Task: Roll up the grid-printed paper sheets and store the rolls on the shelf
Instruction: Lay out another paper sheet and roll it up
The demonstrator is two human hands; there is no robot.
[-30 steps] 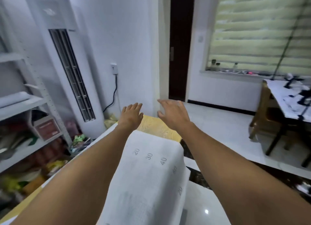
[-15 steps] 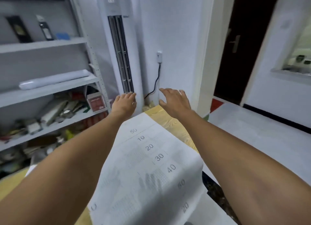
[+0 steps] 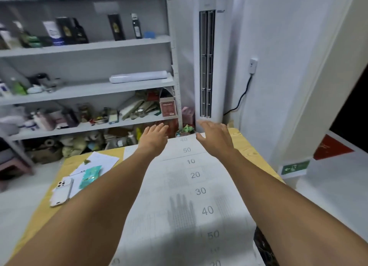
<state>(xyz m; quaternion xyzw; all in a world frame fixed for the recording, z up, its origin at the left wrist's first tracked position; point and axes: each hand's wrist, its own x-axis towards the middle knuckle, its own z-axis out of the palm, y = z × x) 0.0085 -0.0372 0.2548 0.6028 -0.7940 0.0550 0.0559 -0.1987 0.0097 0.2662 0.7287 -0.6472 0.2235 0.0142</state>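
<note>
Paper (image 3: 179, 196) lay flat along the table (image 3: 249, 146). Left hand (image 3: 154, 139) and right hand (image 3: 215, 141) were at its far end, fingers (image 3: 158, 127) straight and released, grasping nothing. One roll (image 3: 138, 76) lay on the shelf (image 3: 87, 90).

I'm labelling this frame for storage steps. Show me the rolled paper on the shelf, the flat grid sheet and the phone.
Rolled paper (image 3: 138, 76), head view, middle of the roll.
Grid sheet (image 3: 191, 186), head view, bare printed middle.
Phone (image 3: 62, 192), head view, its white back.
</note>
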